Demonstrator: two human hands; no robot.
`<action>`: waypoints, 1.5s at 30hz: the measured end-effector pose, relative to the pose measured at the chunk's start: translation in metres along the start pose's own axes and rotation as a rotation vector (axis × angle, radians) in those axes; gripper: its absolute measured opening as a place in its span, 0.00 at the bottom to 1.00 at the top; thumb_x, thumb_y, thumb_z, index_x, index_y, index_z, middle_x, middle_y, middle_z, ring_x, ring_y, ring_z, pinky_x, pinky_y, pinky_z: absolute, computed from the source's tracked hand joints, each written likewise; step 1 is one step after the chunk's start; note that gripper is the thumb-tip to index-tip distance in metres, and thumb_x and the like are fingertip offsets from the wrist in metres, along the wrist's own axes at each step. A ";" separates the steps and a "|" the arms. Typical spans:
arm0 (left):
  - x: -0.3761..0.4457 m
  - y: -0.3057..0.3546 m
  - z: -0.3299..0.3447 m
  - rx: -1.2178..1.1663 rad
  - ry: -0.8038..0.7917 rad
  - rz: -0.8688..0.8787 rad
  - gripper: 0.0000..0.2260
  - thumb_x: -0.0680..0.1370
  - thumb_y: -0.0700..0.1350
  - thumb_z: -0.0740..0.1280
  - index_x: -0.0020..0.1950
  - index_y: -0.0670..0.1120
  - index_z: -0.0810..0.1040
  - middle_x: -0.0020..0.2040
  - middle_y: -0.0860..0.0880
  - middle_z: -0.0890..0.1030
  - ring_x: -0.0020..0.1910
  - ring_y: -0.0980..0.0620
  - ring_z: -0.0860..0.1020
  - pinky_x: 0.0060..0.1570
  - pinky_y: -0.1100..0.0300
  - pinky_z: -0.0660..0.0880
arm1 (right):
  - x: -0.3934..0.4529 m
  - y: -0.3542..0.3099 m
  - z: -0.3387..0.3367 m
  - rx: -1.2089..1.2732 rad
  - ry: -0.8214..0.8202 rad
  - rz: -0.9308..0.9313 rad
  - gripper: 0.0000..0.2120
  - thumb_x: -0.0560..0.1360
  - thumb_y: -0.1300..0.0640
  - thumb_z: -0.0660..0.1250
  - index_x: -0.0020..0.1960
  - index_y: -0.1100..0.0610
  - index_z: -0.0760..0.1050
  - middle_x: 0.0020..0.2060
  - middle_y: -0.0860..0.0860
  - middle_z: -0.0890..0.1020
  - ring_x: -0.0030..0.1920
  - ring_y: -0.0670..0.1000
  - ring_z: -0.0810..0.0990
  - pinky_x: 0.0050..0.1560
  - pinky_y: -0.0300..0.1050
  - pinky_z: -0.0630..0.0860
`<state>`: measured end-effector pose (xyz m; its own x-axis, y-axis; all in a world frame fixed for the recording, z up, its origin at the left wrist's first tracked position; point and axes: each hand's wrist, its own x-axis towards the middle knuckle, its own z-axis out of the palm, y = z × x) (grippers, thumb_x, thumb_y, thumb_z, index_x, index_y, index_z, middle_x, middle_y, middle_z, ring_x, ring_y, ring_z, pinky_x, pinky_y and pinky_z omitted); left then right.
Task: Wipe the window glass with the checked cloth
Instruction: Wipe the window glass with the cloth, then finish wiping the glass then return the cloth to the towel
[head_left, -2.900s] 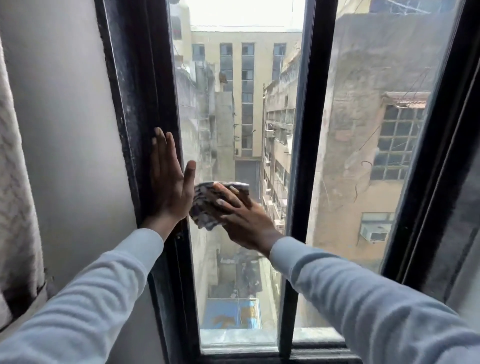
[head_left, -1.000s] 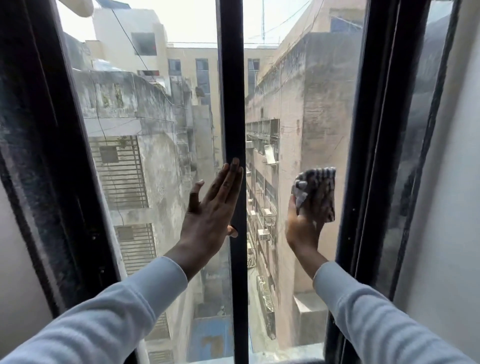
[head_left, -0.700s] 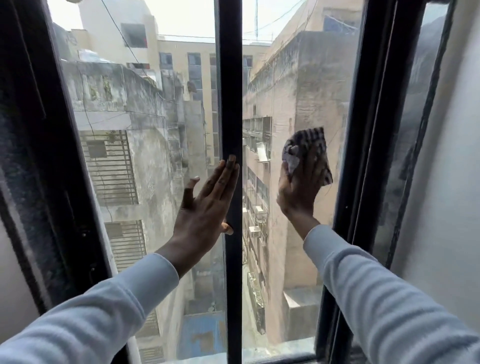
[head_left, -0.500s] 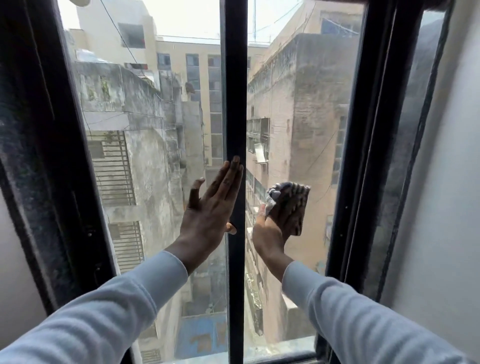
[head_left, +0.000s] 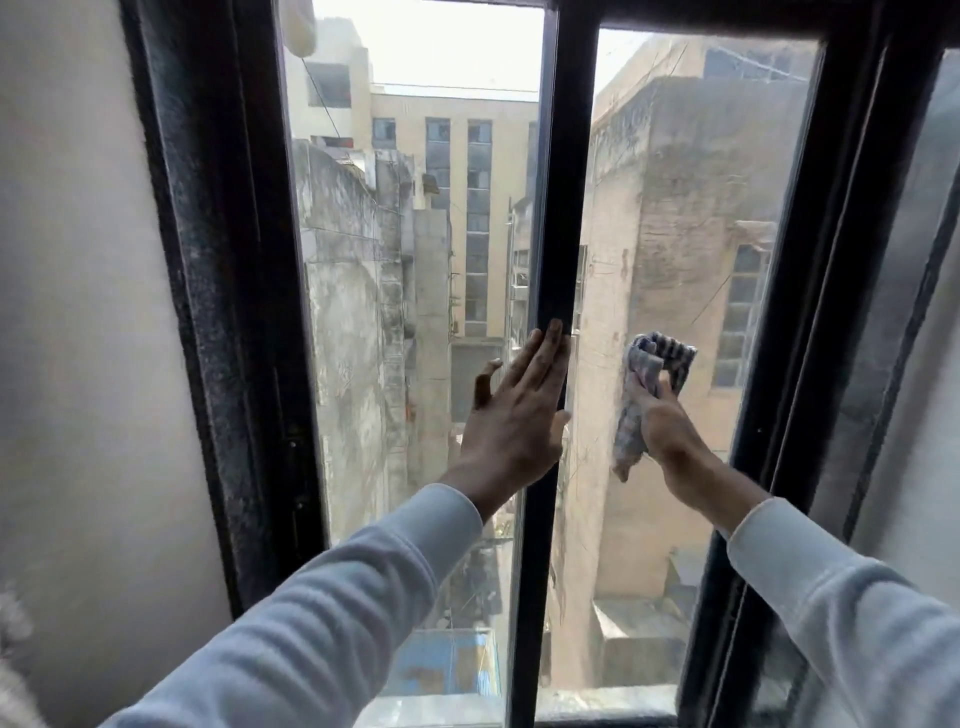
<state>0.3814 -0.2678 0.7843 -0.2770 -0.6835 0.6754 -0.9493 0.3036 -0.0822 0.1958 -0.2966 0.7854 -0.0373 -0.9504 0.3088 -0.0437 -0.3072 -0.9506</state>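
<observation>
The window has two glass panes split by a black centre bar (head_left: 553, 208). My right hand (head_left: 667, 428) grips the bunched checked cloth (head_left: 649, 374) and presses it against the right pane (head_left: 691, 208) at mid height. A tail of the cloth hangs below my fist. My left hand (head_left: 514, 415) lies flat with fingers spread on the left pane (head_left: 395, 260), its fingertips over the centre bar. Both arms wear pale blue sleeves.
A dusty black outer frame (head_left: 223, 312) borders the glass on the left, with a white wall (head_left: 78, 312) beside it. Another black frame post (head_left: 810, 312) stands on the right. Concrete buildings show outside through the glass.
My right hand has carried the cloth across the right pane, up, then down towards the centre bar, then back right and higher. My left hand stays flat by the centre bar.
</observation>
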 end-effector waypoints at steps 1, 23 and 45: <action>0.001 0.005 -0.004 -0.116 0.064 -0.027 0.34 0.86 0.55 0.58 0.90 0.52 0.50 0.90 0.56 0.43 0.89 0.57 0.48 0.80 0.49 0.55 | -0.007 -0.011 -0.009 0.038 -0.062 0.032 0.22 0.88 0.49 0.55 0.81 0.47 0.63 0.61 0.58 0.78 0.54 0.62 0.80 0.49 0.57 0.80; -0.048 0.159 0.012 -1.742 -0.224 -0.501 0.12 0.84 0.53 0.71 0.51 0.45 0.83 0.42 0.49 0.86 0.38 0.52 0.84 0.40 0.56 0.84 | -0.200 -0.020 -0.158 0.022 0.277 0.091 0.13 0.79 0.65 0.74 0.62 0.57 0.81 0.50 0.55 0.86 0.44 0.55 0.83 0.42 0.48 0.83; -0.480 0.515 0.330 -1.179 -1.672 -0.493 0.02 0.83 0.42 0.72 0.52 0.47 0.81 0.50 0.45 0.85 0.44 0.48 0.83 0.44 0.59 0.78 | -0.623 0.457 -0.339 -0.216 0.813 1.046 0.25 0.76 0.62 0.71 0.72 0.57 0.73 0.64 0.53 0.81 0.64 0.57 0.81 0.58 0.47 0.76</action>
<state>-0.0240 -0.0029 0.1760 -0.5677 -0.4186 -0.7089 -0.6328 -0.3289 0.7010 -0.1393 0.1713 0.1684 -0.7247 -0.4109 -0.5531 0.2166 0.6262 -0.7489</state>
